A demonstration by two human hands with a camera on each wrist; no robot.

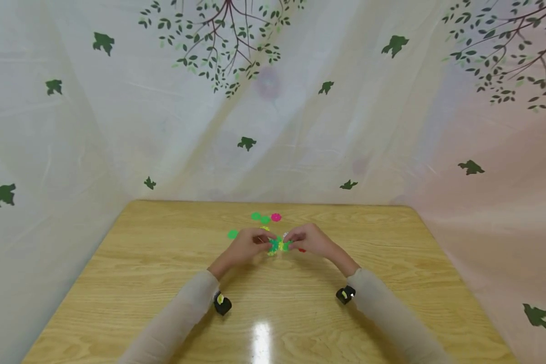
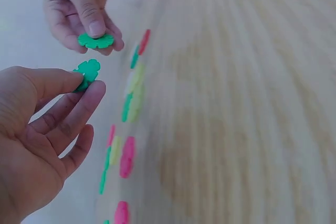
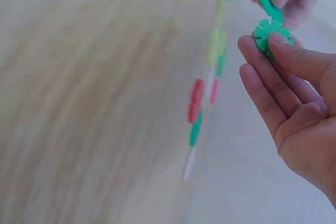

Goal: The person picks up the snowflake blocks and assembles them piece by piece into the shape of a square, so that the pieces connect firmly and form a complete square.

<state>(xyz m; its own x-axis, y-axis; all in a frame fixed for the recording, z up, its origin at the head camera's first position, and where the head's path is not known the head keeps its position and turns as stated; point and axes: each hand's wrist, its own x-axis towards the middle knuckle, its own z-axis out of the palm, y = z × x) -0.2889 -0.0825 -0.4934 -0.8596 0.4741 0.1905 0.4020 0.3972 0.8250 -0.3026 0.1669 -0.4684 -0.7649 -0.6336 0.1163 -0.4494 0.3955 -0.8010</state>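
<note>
My left hand (image 1: 247, 245) pinches a green notched disc (image 2: 89, 71), a flower-shaped plastic piece, between thumb and fingers. Facing it, my right hand (image 1: 315, 240) pinches a second green notched disc (image 3: 273, 29) with the thumb on its face. Both hands are above the far middle of the wooden table (image 1: 173, 283), fingertips turned toward each other. The two discs are edge to edge, with a small gap in the left wrist view. Loose discs lie on the table around and below the hands, among them a yellow one (image 1: 271, 254) and a red one (image 1: 302, 250).
Behind the hands lie a pink disc (image 1: 276, 217) and green discs (image 1: 256, 216), with another green disc (image 1: 232, 234) left of the left hand. A black camera is worn on each wrist. Cloth (image 1: 200, 167) printed with birds and branches hangs around the table's far edge.
</note>
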